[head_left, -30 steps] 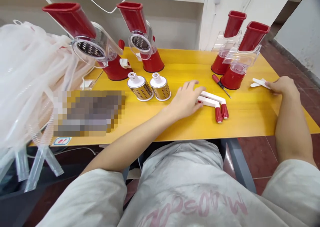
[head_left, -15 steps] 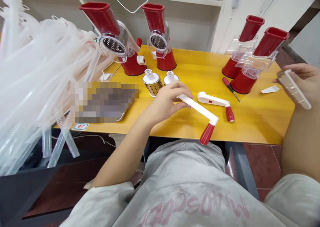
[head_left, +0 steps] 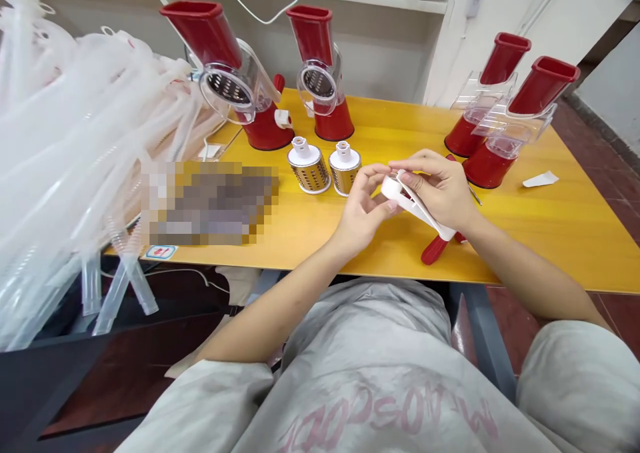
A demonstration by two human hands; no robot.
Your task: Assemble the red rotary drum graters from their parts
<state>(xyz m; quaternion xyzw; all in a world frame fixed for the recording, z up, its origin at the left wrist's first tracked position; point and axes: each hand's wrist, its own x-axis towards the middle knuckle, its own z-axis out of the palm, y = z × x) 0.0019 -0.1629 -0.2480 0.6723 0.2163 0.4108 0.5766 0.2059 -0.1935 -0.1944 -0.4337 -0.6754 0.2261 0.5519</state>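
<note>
My left hand (head_left: 364, 210) grips the rounded end of a white crank handle (head_left: 391, 188), whose red knob (head_left: 434, 250) hangs toward the table's front edge. In my right hand (head_left: 445, 190) is a long white plastic cover (head_left: 440, 228), pinched between thumb and fingers. The cover lies tilted along the crank's arm, its far end close to the left fingertips; whether it is seated cannot be made out. A second crank handle is mostly hidden behind the hands. Two grater drums (head_left: 310, 172) with white tops stand left of the hands.
Two red rotary graters (head_left: 334, 118) stand at the back left, two red bases with clear housings (head_left: 493, 163) at the right. A screwdriver (head_left: 475, 194) is partly covered by my right hand. A white strip (head_left: 541, 179) lies far right. Clear plastic parts (head_left: 100, 126) are heaped left.
My right hand has come in from the far right with the white cover, bringing it against the crank handle. My left hand has shifted right and turned the crank slightly.
</note>
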